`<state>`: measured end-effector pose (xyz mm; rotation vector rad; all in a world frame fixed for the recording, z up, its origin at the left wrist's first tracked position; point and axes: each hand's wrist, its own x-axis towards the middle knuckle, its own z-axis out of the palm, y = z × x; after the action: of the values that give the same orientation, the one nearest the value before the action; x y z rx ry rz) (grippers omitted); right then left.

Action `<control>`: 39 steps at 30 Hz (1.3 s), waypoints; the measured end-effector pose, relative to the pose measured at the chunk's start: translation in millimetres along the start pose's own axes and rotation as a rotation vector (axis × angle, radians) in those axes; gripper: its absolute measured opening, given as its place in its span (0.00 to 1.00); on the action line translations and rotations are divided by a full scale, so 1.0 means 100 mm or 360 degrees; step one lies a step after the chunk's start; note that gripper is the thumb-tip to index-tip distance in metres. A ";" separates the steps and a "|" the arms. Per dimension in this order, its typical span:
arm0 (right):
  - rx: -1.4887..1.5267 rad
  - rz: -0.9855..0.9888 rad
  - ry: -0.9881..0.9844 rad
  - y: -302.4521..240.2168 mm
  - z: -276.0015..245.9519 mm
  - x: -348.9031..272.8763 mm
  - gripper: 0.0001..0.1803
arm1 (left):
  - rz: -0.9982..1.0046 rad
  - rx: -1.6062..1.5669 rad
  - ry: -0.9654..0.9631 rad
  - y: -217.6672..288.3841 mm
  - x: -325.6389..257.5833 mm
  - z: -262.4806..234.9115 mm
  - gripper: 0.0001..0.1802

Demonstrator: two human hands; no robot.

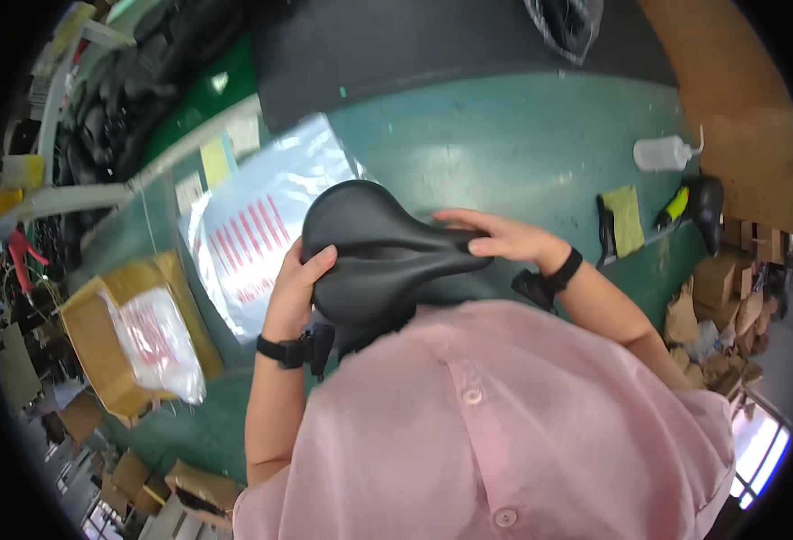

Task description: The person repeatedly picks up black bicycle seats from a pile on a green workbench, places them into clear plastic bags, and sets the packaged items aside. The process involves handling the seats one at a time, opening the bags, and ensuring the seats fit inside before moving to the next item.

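Observation:
A black bicycle saddle (pixel 369 256) lies sideways in front of me, its wide rear to the left and its narrow nose to the right. My left hand (pixel 297 279) grips the wide rear edge, thumb on top. My right hand (pixel 504 241) holds the nose, with the thumb above and fingers along the far side. The saddle's underside is hidden. Just beyond and left of it, a clear plastic bag (pixel 261 211) with red printing lies flat on the green table (pixel 468 135). Both wrists wear black straps.
An open cardboard box (pixel 95 337) with a plastic bag inside stands at the left. Many black saddles (pixel 108 108) are heaped at the far left. A white squeeze bottle (pixel 662 154), a yellow-green cloth (pixel 624 220) and another black saddle (pixel 707 211) are at the right. A black mat (pixel 441 45) covers the far side.

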<state>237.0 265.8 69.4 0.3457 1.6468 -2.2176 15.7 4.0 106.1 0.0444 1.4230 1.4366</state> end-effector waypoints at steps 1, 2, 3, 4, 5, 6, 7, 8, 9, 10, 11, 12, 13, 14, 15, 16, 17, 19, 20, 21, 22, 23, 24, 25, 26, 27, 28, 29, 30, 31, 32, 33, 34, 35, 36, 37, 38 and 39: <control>-0.0139 0.0116 0.0068 0.04 0.12 -0.01 0.40 | -0.0031 0.0009 0.0024 -0.29 -0.05 -0.01 0.33; -0.0297 0.0226 0.0142 0.08 0.23 0.00 0.39 | -0.0048 0.0015 0.0034 -0.57 -0.06 -0.04 0.33; -0.0392 0.0290 0.0117 0.14 0.28 0.02 0.37 | 0.0026 0.0008 0.0066 -0.69 -0.06 -0.01 0.33; -0.0487 0.0352 0.0090 0.22 0.31 0.04 0.36 | -0.0022 -0.0033 0.0085 -0.77 -0.08 0.00 0.33; -0.0592 0.0406 0.0050 0.25 0.33 0.09 0.35 | -0.0059 -0.0076 0.0117 -0.79 -0.11 0.01 0.33; -0.0775 0.0277 0.0236 0.27 0.36 0.10 0.33 | -0.0093 -0.0119 0.0148 -0.81 -0.13 0.02 0.32; -0.0842 0.0275 0.0270 0.28 0.39 0.12 0.34 | -0.0079 -0.0118 0.0181 -0.83 -0.13 0.04 0.32; -0.0917 0.0261 0.0305 0.26 0.39 0.15 0.35 | -0.0097 -0.0138 0.0193 -0.84 -0.12 0.05 0.32; -0.1007 0.0255 0.0324 0.23 0.42 0.18 0.35 | -0.0114 -0.0158 0.0204 -0.85 -0.12 0.04 0.32; -0.1097 0.0247 0.0345 0.20 0.45 0.23 0.35 | -0.0131 -0.0176 0.0214 -0.86 -0.13 0.03 0.32; -0.1194 0.0239 0.0375 0.13 0.49 0.27 0.36 | -0.0095 -0.0216 0.0200 -0.87 -0.13 0.04 0.33; -0.1265 0.0289 0.0405 0.06 0.56 0.31 0.36 | -0.0078 -0.0219 0.0221 -0.89 -0.13 0.04 0.33; -0.1335 0.0340 0.0436 -0.02 0.64 0.37 0.36 | -0.0061 -0.0220 0.0242 -0.91 -0.12 0.04 0.34; -0.1398 0.0392 0.0470 -0.06 0.72 0.42 0.36 | -0.0051 -0.0217 0.0262 -0.92 -0.12 0.04 0.34; -0.1418 0.0426 0.0469 -0.07 0.76 0.47 0.37 | -0.0052 -0.0235 0.0285 -0.93 -0.13 0.05 0.35; -0.1437 0.0461 0.0470 -0.09 0.79 0.52 0.38 | -0.0054 -0.0253 0.0309 -0.94 -0.13 0.05 0.35; -0.1453 0.0500 0.0469 -0.08 0.83 0.56 0.39 | -0.0062 -0.0271 0.0332 -0.96 -0.14 0.06 0.36; -0.1472 0.0477 0.0548 -0.13 0.93 0.62 0.42 | -0.0086 -0.0289 0.0334 -0.92 -0.16 0.08 0.37; -0.1483 0.0467 0.0582 -0.13 0.98 0.65 0.44 | -0.0100 -0.0302 0.0339 -0.89 -0.18 0.10 0.37; -0.1494 0.0437 0.0605 -0.12 1.01 0.68 0.45 | -0.0097 -0.0307 0.0345 -0.88 -0.20 0.12 0.37; -0.1504 0.0407 0.0629 -0.10 1.03 0.72 0.47 | -0.0094 -0.0312 0.0350 -0.86 -0.21 0.15 0.37; -0.1510 0.0372 0.0655 -0.09 1.05 0.76 0.49 | -0.0090 -0.0309 0.0357 -0.86 -0.21 0.15 0.37; -0.1569 0.0251 0.0718 -0.05 1.08 0.82 0.50 | -0.0051 -0.0263 0.0342 -0.88 -0.20 0.13 0.37; -0.1626 0.0129 0.0782 0.00 1.12 0.88 0.51 | -0.0013 -0.0216 0.0327 -0.91 -0.17 0.10 0.37; -0.1679 0.0005 0.0857 0.01 1.18 0.93 0.52 | 0.0026 -0.0162 0.0302 -0.93 -0.16 0.08 0.37; -0.1687 -0.0024 0.0836 -0.06 1.24 0.97 0.53 | 0.0015 -0.0136 0.0304 -0.95 -0.18 0.06 0.38; -0.1670 -0.0034 0.0778 -0.04 1.24 0.97 0.54 | 0.0004 -0.0110 0.0305 -0.97 -0.19 0.05 0.38; -0.1659 -0.0053 0.0723 -0.02 1.20 1.00 0.54 | 0.0003 -0.0084 0.0305 -0.97 -0.19 0.04 0.39; -0.1652 -0.0073 0.0657 0.00 1.16 1.05 0.55 | 0.0015 -0.0037 0.0313 -0.97 -0.19 0.02 0.39; -0.1427 -0.0172 0.0480 0.01 1.01 1.02 0.54 | 0.0028 0.0009 0.0321 -0.97 -0.19 0.01 0.39; -0.1200 -0.0260 0.0295 0.03 0.82 0.91 0.54 | 0.0034 0.0046 0.0334 -1.00 -0.20 0.00 0.40; -0.1217 -0.0193 0.0052 -0.03 0.68 0.75 0.53 | 0.0009 0.0004 0.0345 -1.00 -0.22 0.01 0.40; -0.1306 -0.0160 0.0036 0.00 0.62 0.60 0.49 | -0.0019 -0.0029 0.0346 -0.97 -0.23 0.03 0.40; -0.1339 0.0133 0.0082 -0.02 0.64 0.57 0.44 | -0.0047 -0.0059 0.0340 -0.96 -0.24 0.05 0.41; -0.1366 0.0426 0.0127 -0.04 0.66 0.54 0.39 | -0.0052 -0.0065 0.0355 -0.98 -0.24 0.06 0.41; -0.1420 0.0453 0.0227 -0.04 0.72 0.51 0.37 | -0.0058 -0.0071 0.0371 -1.01 -0.24 0.06 0.41; -0.1469 0.0469 0.0326 -0.03 0.82 0.52 0.34 | -0.0060 -0.0068 0.0393 -1.02 -0.25 0.04 0.41; -0.1517 0.0484 0.0426 -0.03 0.89 0.53 0.32 | -0.0033 -0.0062 0.0408 -1.05 -0.24 0.03 0.41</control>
<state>188.7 174.0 77.1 0.5719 2.3631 -1.0196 93.2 -39.0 44.1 -0.1844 1.5965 1.4924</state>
